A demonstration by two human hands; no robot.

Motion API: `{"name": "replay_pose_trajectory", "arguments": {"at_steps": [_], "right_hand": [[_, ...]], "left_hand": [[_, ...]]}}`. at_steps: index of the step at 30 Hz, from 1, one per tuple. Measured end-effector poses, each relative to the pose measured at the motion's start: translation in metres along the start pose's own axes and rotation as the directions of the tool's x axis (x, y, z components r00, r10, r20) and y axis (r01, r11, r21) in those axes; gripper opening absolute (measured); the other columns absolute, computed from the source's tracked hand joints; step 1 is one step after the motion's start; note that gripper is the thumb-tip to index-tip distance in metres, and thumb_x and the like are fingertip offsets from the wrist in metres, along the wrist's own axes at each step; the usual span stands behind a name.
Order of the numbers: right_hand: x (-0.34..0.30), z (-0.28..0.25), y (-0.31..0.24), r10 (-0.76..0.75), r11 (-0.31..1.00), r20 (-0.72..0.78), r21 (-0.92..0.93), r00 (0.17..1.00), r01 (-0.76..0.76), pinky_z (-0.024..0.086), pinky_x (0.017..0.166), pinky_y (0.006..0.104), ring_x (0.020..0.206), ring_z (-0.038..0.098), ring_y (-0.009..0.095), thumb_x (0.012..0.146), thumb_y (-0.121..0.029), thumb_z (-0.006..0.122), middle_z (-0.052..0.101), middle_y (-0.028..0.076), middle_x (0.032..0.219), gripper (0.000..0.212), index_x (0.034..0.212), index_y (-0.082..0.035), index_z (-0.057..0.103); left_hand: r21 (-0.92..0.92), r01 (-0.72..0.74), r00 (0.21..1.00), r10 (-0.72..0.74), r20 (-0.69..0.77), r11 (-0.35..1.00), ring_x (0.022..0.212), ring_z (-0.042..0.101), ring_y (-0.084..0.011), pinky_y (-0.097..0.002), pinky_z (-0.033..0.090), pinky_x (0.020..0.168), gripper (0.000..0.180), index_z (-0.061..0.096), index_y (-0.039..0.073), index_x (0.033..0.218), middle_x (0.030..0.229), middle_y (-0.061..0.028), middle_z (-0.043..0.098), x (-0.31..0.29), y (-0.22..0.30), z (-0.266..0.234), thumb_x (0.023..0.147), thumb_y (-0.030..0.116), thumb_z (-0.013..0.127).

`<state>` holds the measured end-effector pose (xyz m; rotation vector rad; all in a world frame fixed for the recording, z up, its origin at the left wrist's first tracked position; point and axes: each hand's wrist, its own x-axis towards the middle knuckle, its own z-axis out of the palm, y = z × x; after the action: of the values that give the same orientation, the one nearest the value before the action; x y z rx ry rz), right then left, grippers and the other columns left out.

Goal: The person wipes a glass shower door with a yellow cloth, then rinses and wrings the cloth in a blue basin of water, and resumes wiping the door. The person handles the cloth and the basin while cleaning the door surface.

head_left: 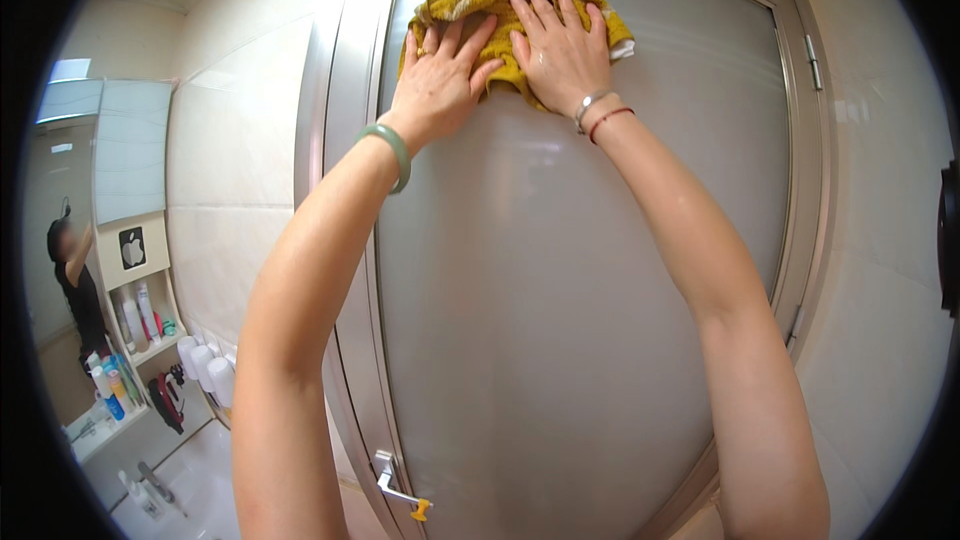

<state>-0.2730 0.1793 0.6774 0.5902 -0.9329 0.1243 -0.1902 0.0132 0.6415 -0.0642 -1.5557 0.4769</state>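
Note:
A mustard-yellow cloth (480,0) lies bunched against the upper part of a frosted glass door (560,290). My left hand (440,90) presses on the cloth's left side with its fingers spread; a green bangle (395,155) circles that wrist. On the cloth's right half rests my right hand (565,60), laid flat with fingers apart, a silver bracelet and a thin red band at the wrist. Neither hand wraps round the cloth. A pale corner of it sticks out beside the right hand. Both arms reach upward.
The door's metal frame (350,340) has a lever handle (398,488) at lower left with a yellow piece on it. Hinges (812,62) sit on the right side. At far left are a mirror (55,180), shelves of bottles, white cups (218,378) and a sink (205,475).

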Motion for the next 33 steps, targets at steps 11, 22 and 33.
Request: {"name": "replay_pose_trajectory", "arguments": {"at_steps": [11, 22, 33], "right_hand": [[0.078, 0.061, -0.036, 0.074, 0.994, 0.0, 0.086, 0.997, -0.074, 0.029, 0.109, 0.0492, 0.132, 0.044, 0.029, 0.097, -0.036, 0.045, 0.055, 0.008, 0.139, 0.045, 0.131, -0.01, 0.058], [0.092, 0.076, -0.077, -0.061, 0.988, 0.029, 0.14, 0.998, 0.057, 0.027, 0.111, 0.0512, 0.136, 0.041, 0.029, 0.099, -0.035, 0.04, 0.054, 0.009, 0.141, 0.046, 0.133, -0.01, 0.056], [-0.009, 0.012, -0.164, -0.071, 0.991, 0.054, 0.121, 0.996, 0.064, 0.023, 0.111, 0.0547, 0.136, 0.041, 0.027, 0.096, -0.035, 0.048, 0.053, 0.005, 0.141, 0.049, 0.137, -0.009, 0.053]], "left_hand": [[0.208, 0.052, 0.999, -0.048, -0.024, 0.977, 0.146, 0.025, -0.0371, -0.0635, 0.01, 0.116, 0.053, 0.022, 0.032, 0.156, 0.16, -0.0068, 0.027, 0.064, -0.095, 0.016, 0.104, 0.043, 0.029], [0.046, 0.155, 0.96, -0.14, -0.243, 0.987, 0.143, 0.028, -0.0386, -0.0532, 0.018, 0.118, 0.054, 0.029, 0.018, 0.153, 0.157, -0.0178, 0.028, 0.017, -0.116, 0.03, 0.102, 0.032, 0.039], [0.024, 0.158, 0.957, -0.147, -0.251, 0.987, 0.139, 0.033, -0.037, -0.0506, 0.019, 0.119, 0.056, 0.031, 0.007, 0.151, 0.15, -0.0206, 0.036, -0.135, -0.063, 0.01, 0.099, 0.021, 0.045]]}}
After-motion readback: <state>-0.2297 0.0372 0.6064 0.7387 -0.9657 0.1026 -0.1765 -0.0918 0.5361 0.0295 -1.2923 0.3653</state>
